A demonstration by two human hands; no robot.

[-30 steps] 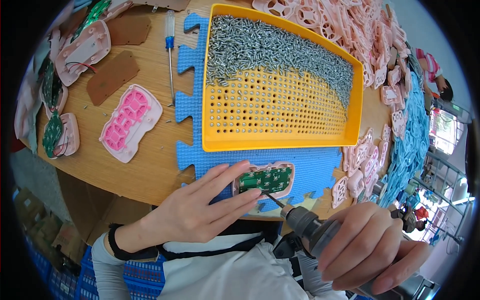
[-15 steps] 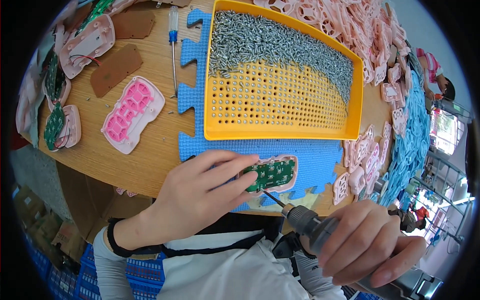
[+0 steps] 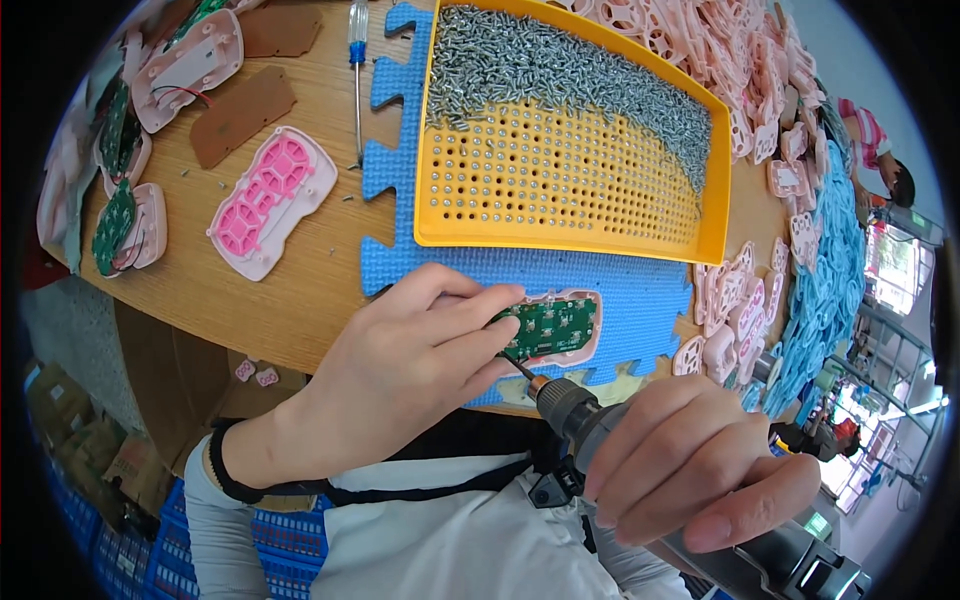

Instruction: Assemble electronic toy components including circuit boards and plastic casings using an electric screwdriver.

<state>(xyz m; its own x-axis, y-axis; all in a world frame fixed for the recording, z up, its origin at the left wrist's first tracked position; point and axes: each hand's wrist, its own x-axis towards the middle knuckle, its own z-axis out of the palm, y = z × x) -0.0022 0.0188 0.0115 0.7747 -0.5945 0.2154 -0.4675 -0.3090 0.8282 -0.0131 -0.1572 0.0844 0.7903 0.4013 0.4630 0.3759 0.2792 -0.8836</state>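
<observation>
My left hand is closed on the left end of a pink plastic housing with a green circuit board in it, pressing on the board with its fingertips. The housing rests on a blue foam mat. In my right hand is a grey electric screwdriver, its fingers wrapped round the body. The driver's thin bit points up and left and reaches the board's near left edge, close to my left fingertips. Whether a screw sits under the tip is hidden.
A yellow tray of small silver screws stands beyond the board. To the left lie a pink button shell, a brown board and a screwdriver with a blue collar. Pink parts and blue parts are heaped at right.
The driver and my right hand have shifted left, bringing the bit nearer my left fingers. The table's contents appear slightly higher in the picture. My left hand keeps its grip on the housing.
</observation>
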